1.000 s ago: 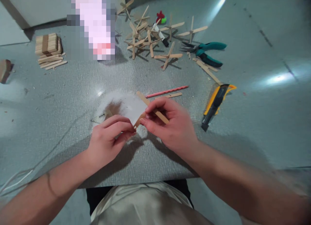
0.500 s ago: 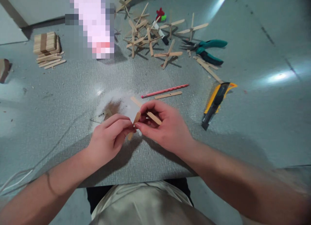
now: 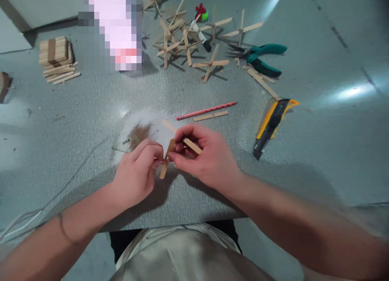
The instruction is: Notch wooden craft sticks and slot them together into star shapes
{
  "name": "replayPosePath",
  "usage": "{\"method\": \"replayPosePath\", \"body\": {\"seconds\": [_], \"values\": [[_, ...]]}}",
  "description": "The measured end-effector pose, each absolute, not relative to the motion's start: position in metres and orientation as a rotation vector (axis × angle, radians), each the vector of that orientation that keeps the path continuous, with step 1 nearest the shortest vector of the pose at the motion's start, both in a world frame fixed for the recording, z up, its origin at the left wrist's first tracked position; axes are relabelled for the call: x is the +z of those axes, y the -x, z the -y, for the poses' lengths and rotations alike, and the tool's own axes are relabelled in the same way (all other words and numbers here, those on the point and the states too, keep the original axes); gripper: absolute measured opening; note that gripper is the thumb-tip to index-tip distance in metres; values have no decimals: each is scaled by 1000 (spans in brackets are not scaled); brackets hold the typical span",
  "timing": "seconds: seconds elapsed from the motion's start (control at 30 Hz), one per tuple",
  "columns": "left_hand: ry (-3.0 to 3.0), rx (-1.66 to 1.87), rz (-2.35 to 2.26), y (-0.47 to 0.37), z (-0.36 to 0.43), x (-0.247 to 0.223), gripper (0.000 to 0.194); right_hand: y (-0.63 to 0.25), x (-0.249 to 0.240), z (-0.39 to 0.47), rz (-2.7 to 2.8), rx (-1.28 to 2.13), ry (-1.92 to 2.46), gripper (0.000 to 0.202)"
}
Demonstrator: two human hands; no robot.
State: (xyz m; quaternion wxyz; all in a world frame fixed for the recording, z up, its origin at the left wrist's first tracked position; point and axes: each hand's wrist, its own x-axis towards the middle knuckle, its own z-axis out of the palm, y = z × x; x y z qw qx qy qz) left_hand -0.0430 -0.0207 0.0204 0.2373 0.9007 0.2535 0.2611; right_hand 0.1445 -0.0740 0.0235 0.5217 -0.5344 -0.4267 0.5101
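Where the pencil serves as reference, entries run as follows. Finished, by appearance: several crossed-stick pieces, beyond the pencil, slotted or joined at their middles. Unassembled: one loose stick, just on the near side of the pencil; one banded bundle, far to its left. In work: one tilted stick, nearer the wearer than the pencil and left of it, not joined into a cross as far as can be seen. Right hand: thumb and finger pinching the tilted stick's upper part; a second stick lodged among the fingers. Left hand: fingertips drawn close at the tilted stick's middle; whether they grip it, cannot be told. Cutter: right of the pencil, lying flat.
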Motion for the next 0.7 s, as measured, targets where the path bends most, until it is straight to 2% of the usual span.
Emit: {"method": "replayPosePath", "body": {"seconds": [0.2, 0.5, 0.7], "values": [[-2380, 783, -724, 45, 17, 22, 12, -145, 23, 73, 985, 1232, 1284, 23], [-2680, 877, -637, 47, 19, 24, 13, -146, 24, 74, 976, 1215, 1287, 24], [-2680, 938, -639, 49, 21, 21, 16, -146, 24, 74, 993, 1186, 1285, 24]]}}
